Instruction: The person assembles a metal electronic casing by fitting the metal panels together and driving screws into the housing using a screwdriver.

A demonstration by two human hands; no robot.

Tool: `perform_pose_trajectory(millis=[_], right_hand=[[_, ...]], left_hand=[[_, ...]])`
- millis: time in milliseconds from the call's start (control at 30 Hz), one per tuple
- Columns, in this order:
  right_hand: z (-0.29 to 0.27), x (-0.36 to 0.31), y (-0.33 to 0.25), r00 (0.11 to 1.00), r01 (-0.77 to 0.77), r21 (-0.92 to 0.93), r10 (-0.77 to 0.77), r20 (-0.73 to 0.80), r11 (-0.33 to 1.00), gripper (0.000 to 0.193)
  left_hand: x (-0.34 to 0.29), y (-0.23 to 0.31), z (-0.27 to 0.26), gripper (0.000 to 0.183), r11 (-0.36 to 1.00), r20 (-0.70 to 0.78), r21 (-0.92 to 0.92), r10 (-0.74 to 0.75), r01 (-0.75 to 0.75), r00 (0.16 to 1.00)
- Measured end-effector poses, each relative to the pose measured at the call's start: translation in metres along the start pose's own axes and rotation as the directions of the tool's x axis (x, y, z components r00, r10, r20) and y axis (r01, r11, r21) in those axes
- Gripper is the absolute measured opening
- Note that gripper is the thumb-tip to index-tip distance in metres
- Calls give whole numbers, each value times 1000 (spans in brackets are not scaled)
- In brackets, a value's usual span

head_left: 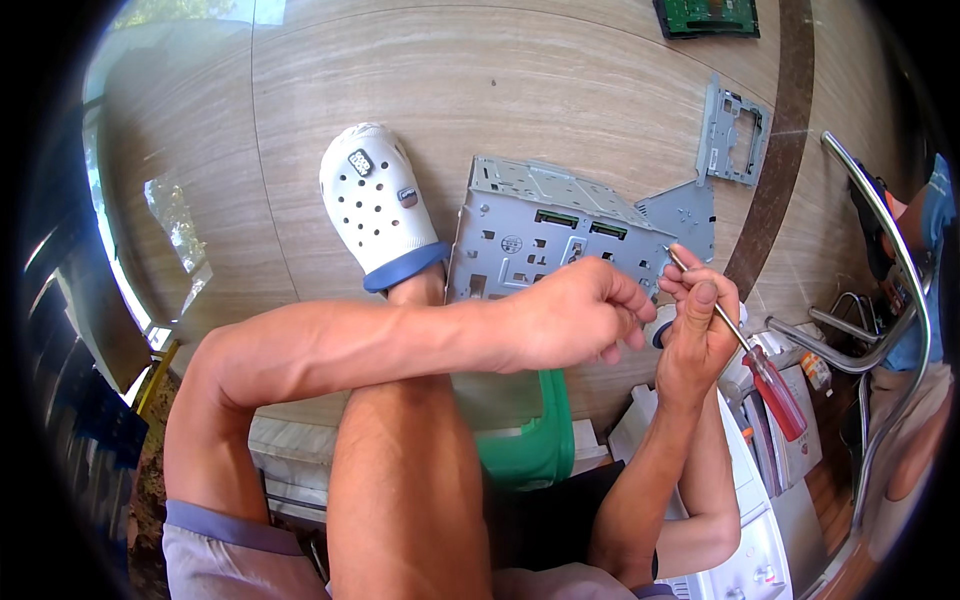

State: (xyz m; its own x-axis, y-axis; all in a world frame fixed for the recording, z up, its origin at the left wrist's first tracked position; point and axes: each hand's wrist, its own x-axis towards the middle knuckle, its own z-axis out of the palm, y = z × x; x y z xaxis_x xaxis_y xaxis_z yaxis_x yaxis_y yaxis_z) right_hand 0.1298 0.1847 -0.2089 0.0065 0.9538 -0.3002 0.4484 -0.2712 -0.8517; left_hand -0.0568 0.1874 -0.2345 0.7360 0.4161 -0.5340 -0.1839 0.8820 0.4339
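Observation:
A grey perforated metal chassis [512,262] stands on the floor in front of me, with slots, holes and two dark connectors in its facing side. My right hand [703,325] is closed around the shaft of a screwdriver [768,390], beside the chassis's right end. Its clear red handle hangs below the hand, and the tip points up and left toward the metal. In front of the chassis's lower edge is my left hand [575,313], its fingers curled together near the screwdriver's tip. Whatever those fingers may hold is hidden. A flat metal flap [682,215] extends from the chassis's right end.
Beyond the flap lies a grey metal bracket [735,140]; a green circuit board [708,17] is at the far edge. My white clog [378,200] stands left of the chassis. Green plastic [545,435] shows beneath me. At right, a chrome chair frame [915,265] stands by another person.

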Motion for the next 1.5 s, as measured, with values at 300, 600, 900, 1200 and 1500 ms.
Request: perform_pose_trajectory(millis=[300,600,900,1200,1500], right_hand=[[0,3,-10,999,-11,-118,14,30,993,30],[2,4,-10,998,25,-213,-12,59,977,27],[-3,5,14,985,121,-109,-105,138,987,27],[4,3,14,985,170,-81,-172,-17,982,31],[11,0,2,996,76,-143,-83,-44,987,30]], left_hand=[[-14,5,4,31,807,134,552,162,-210,978],[-26,19,16,26,666,207,679,228,-307,952],[-34,25,40,20,323,342,713,615,-623,710],[-25,37,88,22,-15,369,661,877,-750,308],[-1,48,123,21,-298,287,626,947,-720,-142]])
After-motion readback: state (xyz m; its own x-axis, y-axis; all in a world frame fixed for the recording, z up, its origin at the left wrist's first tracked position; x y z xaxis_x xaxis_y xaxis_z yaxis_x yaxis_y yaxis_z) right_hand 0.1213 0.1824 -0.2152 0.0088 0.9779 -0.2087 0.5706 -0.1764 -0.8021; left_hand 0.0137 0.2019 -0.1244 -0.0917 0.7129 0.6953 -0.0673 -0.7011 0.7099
